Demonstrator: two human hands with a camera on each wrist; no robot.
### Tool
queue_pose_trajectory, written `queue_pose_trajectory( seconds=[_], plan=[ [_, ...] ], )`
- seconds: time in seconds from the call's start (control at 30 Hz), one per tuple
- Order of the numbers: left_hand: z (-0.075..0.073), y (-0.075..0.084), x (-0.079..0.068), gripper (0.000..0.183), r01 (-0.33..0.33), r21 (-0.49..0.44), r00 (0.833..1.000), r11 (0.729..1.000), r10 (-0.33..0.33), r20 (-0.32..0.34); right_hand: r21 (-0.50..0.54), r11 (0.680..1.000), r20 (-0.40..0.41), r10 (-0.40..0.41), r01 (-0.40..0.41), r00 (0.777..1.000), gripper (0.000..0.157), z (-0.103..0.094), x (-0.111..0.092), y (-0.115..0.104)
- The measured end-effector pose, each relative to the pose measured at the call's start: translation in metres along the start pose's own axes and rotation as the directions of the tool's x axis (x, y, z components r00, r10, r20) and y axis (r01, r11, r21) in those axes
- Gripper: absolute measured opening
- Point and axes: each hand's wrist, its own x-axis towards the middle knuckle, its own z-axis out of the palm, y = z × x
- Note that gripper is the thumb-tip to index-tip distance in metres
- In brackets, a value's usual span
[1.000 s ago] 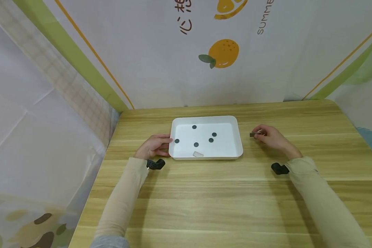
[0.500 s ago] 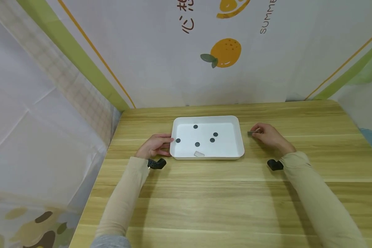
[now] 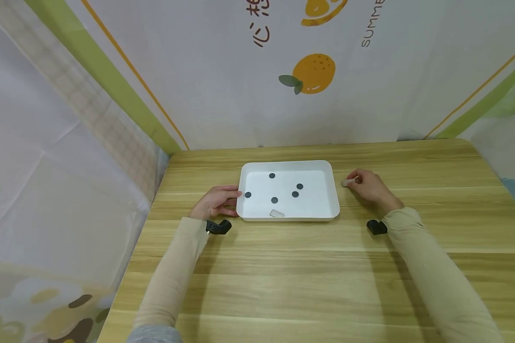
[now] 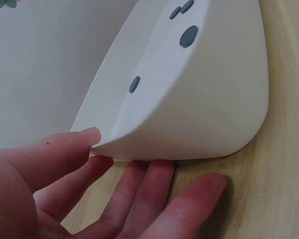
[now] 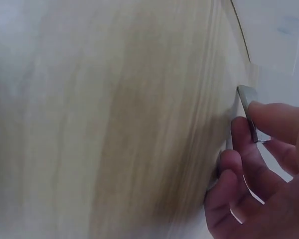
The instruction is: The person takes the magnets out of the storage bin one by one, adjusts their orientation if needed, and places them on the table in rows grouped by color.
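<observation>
A shallow white tray (image 3: 313, 205) rests on the table, with several dark round discs (image 3: 274, 200) and a pale rectangular piece (image 3: 276, 213) inside. At its left end my left hand (image 3: 214, 202) holds the tray. One fingertip overlaps the rim in the left wrist view, and other fingers (image 4: 159, 174) reach the outside wall. To the right of the tray my right hand (image 3: 369, 185) pinches a small flat grey rectangular piece (image 5: 247, 107) between thumb and fingertips. The remaining fingers of that hand curl close over the tabletop.
The wooden table (image 3: 283, 281) extends around the tray. Behind it hangs a white cloth (image 3: 223, 95) with printed fruit, and more cloth (image 3: 68, 157) hangs on the left. Black wrist mounts (image 3: 219, 227) project from both wrists.
My right hand has moved slightly left, toward the tray. The piece in it has turned from a dark side to a lighter face. My left hand and the tray stay together.
</observation>
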Motion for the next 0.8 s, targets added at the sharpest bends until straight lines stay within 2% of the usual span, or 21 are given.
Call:
queue_pose_trajectory(
  seconds=[0.4,0.8],
  plan=[
    [-0.0007,-0.0011,0.0015,0.048,-0.012,-0.003,1.0,1.0,0.012,0.011,0.032,0.999,0.011,0.012,-0.013,1.0,0.03,-0.0029,-0.0011,-0.0024],
    [0.0009,-0.0006,0.0007,0.047,0.009,-0.004,1.0,1.0,-0.009,-0.011,-0.003,1.0,-0.029,0.015,-0.015,0.999,0.03,0.0009,0.0054,0.0003]
  ],
)
